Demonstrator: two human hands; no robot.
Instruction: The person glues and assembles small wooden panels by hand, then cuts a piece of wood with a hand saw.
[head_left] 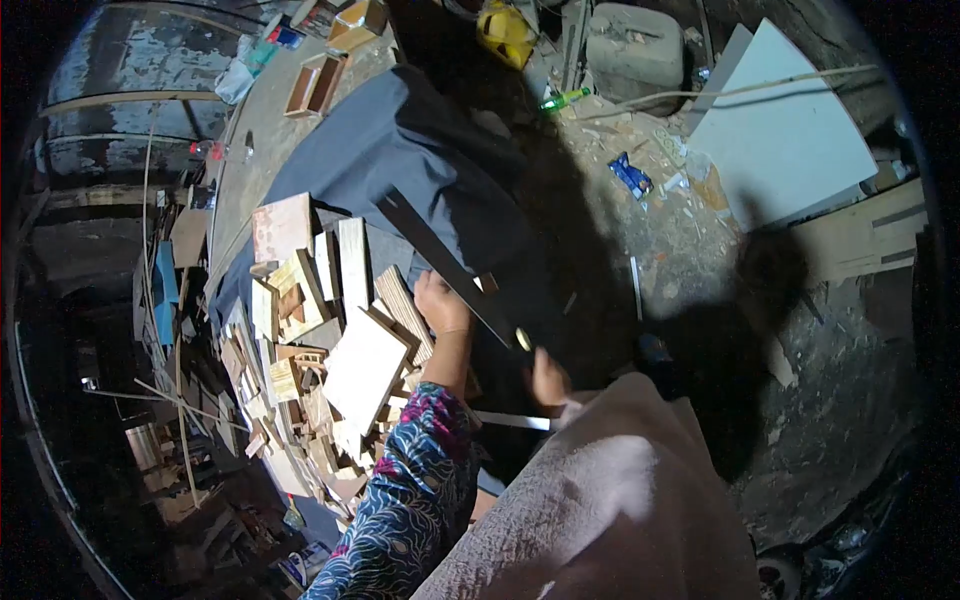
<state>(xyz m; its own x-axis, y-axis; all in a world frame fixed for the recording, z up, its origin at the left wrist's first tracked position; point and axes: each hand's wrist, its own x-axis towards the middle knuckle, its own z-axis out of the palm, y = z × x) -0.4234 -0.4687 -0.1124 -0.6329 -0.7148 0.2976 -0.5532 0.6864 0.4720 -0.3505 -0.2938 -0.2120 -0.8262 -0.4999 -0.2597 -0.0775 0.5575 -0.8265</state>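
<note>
A hand saw with a long dark blade (440, 245) slants across the middle of the view. My right hand (548, 378) is closed around the saw's handle end, partly hidden by the pale cloth over my body. On the other side of the blade, my left hand (440, 303) is closed at the edge of the cloth-covered work surface, pressing on a small piece of wood. The light end of that wood piece (487, 283) shows just past the blade; the rest is hidden by the blade and my fingers. A ridged plywood strip (402, 312) lies beside my left hand.
Offcuts, including a pale square board (365, 370), are heaped left of my hands on a dark grey cloth (350, 135). Small wooden boxes (314, 84) sit farther back. On the littered floor are a jerrycan (635, 50), a green bottle (565, 99) and a white panel (780, 130).
</note>
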